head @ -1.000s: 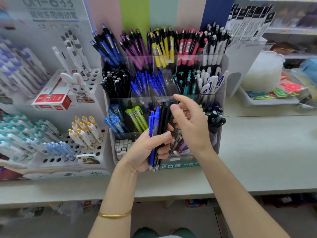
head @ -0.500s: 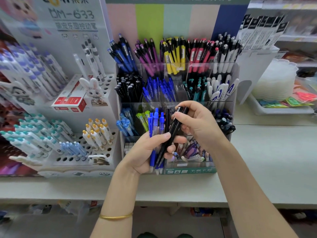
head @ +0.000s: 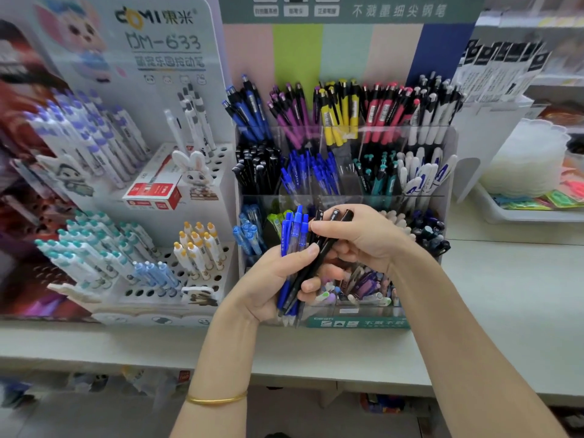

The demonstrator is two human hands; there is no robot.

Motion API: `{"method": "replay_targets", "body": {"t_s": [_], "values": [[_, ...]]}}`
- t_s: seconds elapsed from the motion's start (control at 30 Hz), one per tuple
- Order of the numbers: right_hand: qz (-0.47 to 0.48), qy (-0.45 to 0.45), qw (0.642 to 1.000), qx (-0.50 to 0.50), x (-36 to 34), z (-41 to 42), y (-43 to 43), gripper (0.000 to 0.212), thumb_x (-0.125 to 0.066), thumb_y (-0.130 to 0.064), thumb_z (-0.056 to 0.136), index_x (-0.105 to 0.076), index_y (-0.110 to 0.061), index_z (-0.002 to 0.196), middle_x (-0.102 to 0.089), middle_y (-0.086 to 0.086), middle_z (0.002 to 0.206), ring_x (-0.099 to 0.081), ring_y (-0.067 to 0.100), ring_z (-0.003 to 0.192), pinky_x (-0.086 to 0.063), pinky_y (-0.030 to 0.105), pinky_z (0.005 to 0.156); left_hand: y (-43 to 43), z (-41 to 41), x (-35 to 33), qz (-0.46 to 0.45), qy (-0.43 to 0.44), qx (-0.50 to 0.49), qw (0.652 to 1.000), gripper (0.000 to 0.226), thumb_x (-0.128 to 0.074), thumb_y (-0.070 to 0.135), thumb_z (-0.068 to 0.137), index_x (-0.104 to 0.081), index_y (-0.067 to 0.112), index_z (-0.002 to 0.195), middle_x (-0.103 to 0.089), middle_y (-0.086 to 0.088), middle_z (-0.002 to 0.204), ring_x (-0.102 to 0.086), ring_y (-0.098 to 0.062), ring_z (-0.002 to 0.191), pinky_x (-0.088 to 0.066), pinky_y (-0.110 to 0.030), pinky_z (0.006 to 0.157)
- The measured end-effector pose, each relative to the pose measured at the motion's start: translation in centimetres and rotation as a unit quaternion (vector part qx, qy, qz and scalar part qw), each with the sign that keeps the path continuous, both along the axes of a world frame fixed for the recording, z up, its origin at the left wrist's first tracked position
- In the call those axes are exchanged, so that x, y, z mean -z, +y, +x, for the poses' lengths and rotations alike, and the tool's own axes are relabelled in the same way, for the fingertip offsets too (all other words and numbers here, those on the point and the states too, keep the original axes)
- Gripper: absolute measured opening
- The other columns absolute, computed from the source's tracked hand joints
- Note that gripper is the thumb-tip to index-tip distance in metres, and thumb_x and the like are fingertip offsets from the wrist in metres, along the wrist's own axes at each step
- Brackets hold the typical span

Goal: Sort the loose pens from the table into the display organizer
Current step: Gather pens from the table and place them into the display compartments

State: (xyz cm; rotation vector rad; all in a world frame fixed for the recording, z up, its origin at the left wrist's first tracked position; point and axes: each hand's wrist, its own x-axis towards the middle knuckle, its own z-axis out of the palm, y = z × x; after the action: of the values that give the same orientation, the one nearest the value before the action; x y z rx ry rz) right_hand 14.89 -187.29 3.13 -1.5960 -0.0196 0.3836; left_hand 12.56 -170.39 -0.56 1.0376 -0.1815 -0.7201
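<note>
One clear organizer (head: 357, 322), one red box (head: 155, 193), one gold bangle (head: 218, 399), one white tray (head: 524, 214).

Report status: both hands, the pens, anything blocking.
Left hand grips blue pens. Right hand pinches black pens, their lower ends in the left grip. Both hover before the display organizer; nothing between.
</note>
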Motion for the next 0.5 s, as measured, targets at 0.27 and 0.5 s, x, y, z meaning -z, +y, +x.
{"method": "replay_targets", "body": {"t_s": [0.27, 0.5], "values": [[-0.028, -0.097, 0.995, 0.022, -1.5, 0.9, 1.3, 0.012, -0.062, -0.014, 0.092, -0.058, -0.005, 0.085, -0.063, 0.006, 0.066, -0.049, 0.015, 0.044, -0.042, 0.023, 0.039, 1.6, 0.4, -1.6, 0.075, -0.026, -0.137, 0.987, 0.023, -0.049, 0.010, 0.098, -0.066, -0.003, 0.106, -0.071, -0.026, 0.100, -0.073, -0.030, 0.080, -0.061, -0.033, 0.063], [0.003, -0.241, 0.948, 0.207, -3.7, 1.7, 1.0, 0.008, -0.058, -0.018, 0.095, -0.055, -0.012, 0.090, -0.060, 0.002, 0.067, -0.053, 0.014, 0.045, -0.048, 0.028, 0.042, 4.0, 0.7, -2.7, 0.154, -0.054, -0.193, 0.968, 0.021, -0.050, 0.012, 0.099, -0.064, 0.000, 0.110, -0.074, -0.017, 0.100, -0.073, -0.030, 0.088, -0.062, -0.040, 0.069]]}}
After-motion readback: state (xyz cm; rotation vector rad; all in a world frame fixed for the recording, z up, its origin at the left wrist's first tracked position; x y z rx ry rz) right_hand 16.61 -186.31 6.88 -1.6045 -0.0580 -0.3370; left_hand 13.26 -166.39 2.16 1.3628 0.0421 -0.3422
